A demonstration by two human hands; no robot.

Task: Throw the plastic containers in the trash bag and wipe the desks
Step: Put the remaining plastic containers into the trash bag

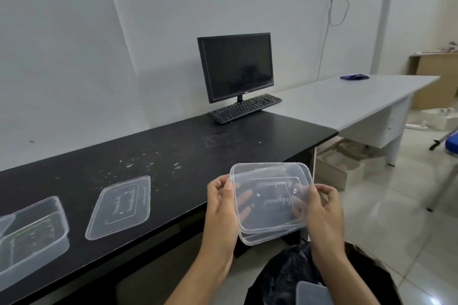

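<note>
I hold a clear plastic container with its lid (270, 200) in the air, just off the front edge of the black desk (173, 156). My left hand (221, 208) grips its left side and my right hand (319, 213) grips its right side, fingers curled under it. Below my hands a black trash bag (280, 277) stands open, with a clear plastic piece (312, 292) inside. A loose clear lid (120, 207) lies flat on the desk. Another clear container (32, 233) sits at the desk's left end. Crumbs are scattered over the black desk top.
A black monitor (236, 65) and keyboard (245, 108) stand at the back of the black desk. A grey desk (347, 99) adjoins on the right, with a purple cloth (354, 77) on it. Cardboard boxes (332, 168) lie under it on the tiled floor.
</note>
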